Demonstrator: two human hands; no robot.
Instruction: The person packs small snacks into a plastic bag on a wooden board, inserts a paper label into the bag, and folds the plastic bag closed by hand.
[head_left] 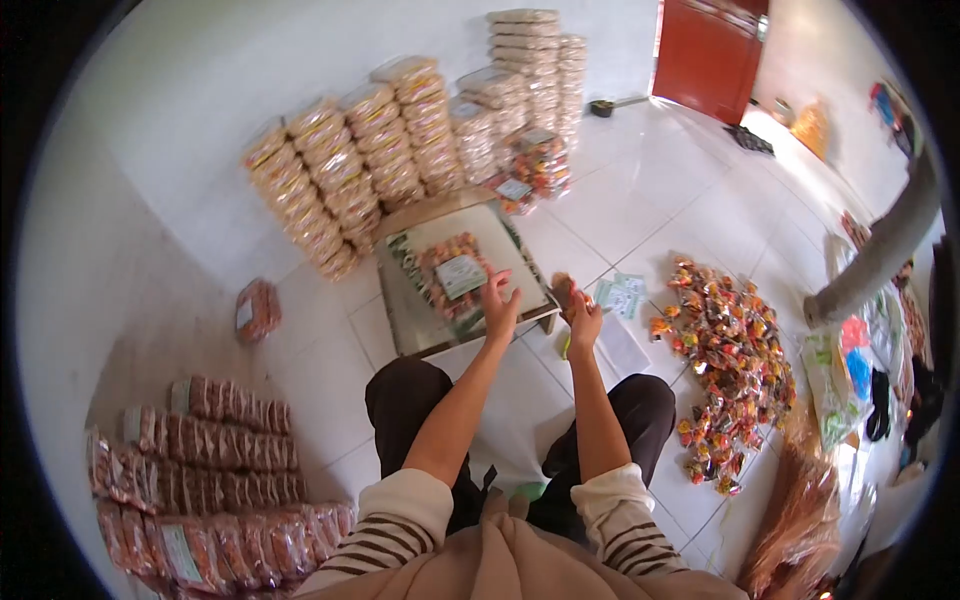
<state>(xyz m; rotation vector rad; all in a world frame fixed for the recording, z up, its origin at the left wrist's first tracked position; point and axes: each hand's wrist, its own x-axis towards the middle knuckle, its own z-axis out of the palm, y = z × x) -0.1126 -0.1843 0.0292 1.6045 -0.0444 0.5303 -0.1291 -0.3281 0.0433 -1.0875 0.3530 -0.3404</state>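
Note:
A low table point(400, 285) stands before my knees, and on it lies a clear bag of small wrapped pieces point(437, 262) with a pale printed label. My left hand point(500, 302) is above the table at the bag's right side, its fingers apart and nothing held in them. Beyond the table's right edge, my right hand point(583, 322) has its fingers closed around a small brown item point(563, 290), too small to make out. Printed labels point(622, 294) and a white sheet point(622, 347) lie on the floor beside my right hand.
Tall stacks of packed bags point(335, 175) line the wall behind the table. A heap of small wrapped pieces point(735, 370) covers the floor at right. Rows of brown packs point(220, 450) lie at lower left. A red door point(710, 60) is at the back.

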